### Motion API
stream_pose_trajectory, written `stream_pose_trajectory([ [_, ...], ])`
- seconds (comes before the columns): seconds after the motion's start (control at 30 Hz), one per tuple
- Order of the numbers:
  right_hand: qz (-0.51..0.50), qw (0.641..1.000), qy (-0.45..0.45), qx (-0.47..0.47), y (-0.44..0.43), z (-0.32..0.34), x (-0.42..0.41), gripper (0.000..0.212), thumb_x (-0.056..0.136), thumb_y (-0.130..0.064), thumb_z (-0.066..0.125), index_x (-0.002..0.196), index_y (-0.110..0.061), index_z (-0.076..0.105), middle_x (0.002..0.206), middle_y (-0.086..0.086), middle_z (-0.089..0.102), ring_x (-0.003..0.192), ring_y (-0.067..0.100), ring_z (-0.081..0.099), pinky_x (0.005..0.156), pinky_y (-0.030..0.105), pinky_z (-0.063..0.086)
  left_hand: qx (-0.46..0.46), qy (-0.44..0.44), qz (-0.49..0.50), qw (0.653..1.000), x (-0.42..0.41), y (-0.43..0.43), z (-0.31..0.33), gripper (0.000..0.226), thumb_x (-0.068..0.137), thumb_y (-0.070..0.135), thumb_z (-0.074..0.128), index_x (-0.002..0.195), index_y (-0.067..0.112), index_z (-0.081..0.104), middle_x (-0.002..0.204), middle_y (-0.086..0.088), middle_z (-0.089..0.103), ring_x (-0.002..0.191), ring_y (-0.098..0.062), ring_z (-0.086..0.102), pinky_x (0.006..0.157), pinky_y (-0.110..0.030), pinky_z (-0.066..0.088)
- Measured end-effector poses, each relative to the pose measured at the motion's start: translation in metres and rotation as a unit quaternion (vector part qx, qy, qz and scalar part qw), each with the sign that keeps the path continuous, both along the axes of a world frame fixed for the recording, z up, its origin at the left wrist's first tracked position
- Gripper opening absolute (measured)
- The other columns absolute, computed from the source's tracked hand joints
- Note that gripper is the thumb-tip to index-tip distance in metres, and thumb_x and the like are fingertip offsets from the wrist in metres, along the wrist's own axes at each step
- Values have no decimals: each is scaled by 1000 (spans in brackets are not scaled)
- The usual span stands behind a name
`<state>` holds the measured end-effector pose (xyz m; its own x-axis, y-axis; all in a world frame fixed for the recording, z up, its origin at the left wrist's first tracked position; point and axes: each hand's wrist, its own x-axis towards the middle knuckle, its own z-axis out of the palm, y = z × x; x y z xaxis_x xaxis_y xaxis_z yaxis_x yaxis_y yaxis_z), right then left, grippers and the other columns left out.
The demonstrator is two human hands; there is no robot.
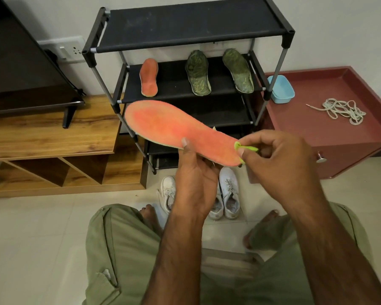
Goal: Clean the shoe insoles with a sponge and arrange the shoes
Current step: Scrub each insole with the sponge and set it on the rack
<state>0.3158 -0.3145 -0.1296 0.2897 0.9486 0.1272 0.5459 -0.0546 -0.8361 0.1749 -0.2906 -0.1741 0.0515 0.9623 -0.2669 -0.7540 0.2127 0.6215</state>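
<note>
My left hand (195, 183) holds an orange insole (169, 128) from below, thumb on its top face, in front of the shoe rack. My right hand (279, 164) pinches a small yellow-green piece (245, 147) at the insole's heel end; whether it is a sponge or a peeled edge of the insole I cannot tell. A second orange insole (149, 77) and two dark green insoles (198, 72) (238, 71) lie on the rack's middle shelf (174, 84). White sneakers (229, 192) stand on the floor under my hands, partly hidden by my left hand.
The black shoe rack (185, 25) stands against the wall. A wooden TV unit (53, 133) with a screen is at left. At right a maroon cabinet (328, 128) carries a blue tub (280, 89) and loose white laces (341, 111). My knees and bare feet frame the sneakers.
</note>
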Motion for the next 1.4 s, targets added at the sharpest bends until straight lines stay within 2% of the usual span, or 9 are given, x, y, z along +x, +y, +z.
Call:
stream_pose_trajectory([
  [0.1, -9, 1000, 14, -8, 3, -11, -2, 21, 87, -15, 81, 99, -33, 78, 96, -11, 70, 74, 8, 70, 70, 34, 63, -7, -9, 5, 1000, 2, -1, 0, 44, 107, 23, 47, 149, 8, 45, 141, -20, 61, 130, -34, 60, 108, -51, 50],
  [0.2, -6, 1000, 15, 4, 4, -11, -5, 32, 85, -10, 81, 93, -40, 74, 99, -15, 65, 73, 6, 70, 64, 35, 63, -24, -6, -17, 1000, 1, -4, 3, 40, 99, 5, 52, 138, 3, 58, 126, -19, 69, 117, -32, 67, 101, -45, 55],
  [0.5, -60, 997, 8, 41, 6, -7, -2, 25, 88, -16, 78, 107, -32, 76, 96, -14, 73, 79, -2, 68, 68, 13, 55, -47, 37, -52, 997, 7, -9, 11, 35, 105, 21, 53, 136, 5, 59, 127, -19, 70, 117, -34, 69, 96, -49, 58],
  [0.7, -43, 996, -79, 9, 6, -8, -7, 20, 89, -23, 76, 107, -31, 78, 92, -12, 71, 74, 4, 66, 69, 27, 58, -35, 47, -67, 996, 13, -10, 9, 32, 107, 21, 50, 130, 2, 60, 126, -24, 69, 120, -35, 67, 105, -48, 53],
  [0.8, 5, 998, -61, -23, 7, -9, -9, 19, 88, -28, 80, 106, -31, 79, 89, -17, 73, 72, -1, 66, 69, 23, 57, -34, 65, -68, 995, 13, -11, 8, 30, 107, 23, 50, 122, 1, 65, 122, -26, 70, 116, -36, 68, 108, -49, 50],
  [0.97, -80, 993, -84, -1, 13, -7, 1, 15, 87, -28, 78, 102, -31, 77, 86, -19, 71, 70, -3, 64, 61, 18, 49, -39, 54, -54, 996, 13, -8, 11, 25, 105, 18, 53, 126, 5, 60, 123, -22, 71, 115, -34, 70, 99, -48, 56],
  [1.13, 6, 998, -56, -21, 6, -8, -16, 16, 89, -29, 79, 104, -32, 77, 87, -19, 72, 73, -3, 66, 68, 19, 56, -39, 74, -69, 994, 16, -10, 14, 37, 106, 22, 50, 90, 12, 82, 104, -17, 77, 101, -27, 74, 99, -40, 57],
  [1.27, -73, 994, -76, -10, 11, -10, 1, 14, 87, -28, 79, 101, -32, 78, 76, -23, 66, 66, -5, 62, 57, 15, 45, -46, 29, -34, 998, 12, -8, 13, 26, 104, 15, 54, 129, 6, 56, 127, -22, 69, 115, -35, 70, 105, -55, 51],
  [1.4, -71, 993, -98, 5, 9, -15, 4, 13, 89, -27, 78, 101, -30, 78, 73, -26, 61, 67, -5, 62, 59, 15, 44, -24, 30, -44, 998, 15, -4, 17, 22, 105, 14, 53, 126, 7, 57, 124, -17, 72, 115, -33, 70, 107, -55, 50],
])
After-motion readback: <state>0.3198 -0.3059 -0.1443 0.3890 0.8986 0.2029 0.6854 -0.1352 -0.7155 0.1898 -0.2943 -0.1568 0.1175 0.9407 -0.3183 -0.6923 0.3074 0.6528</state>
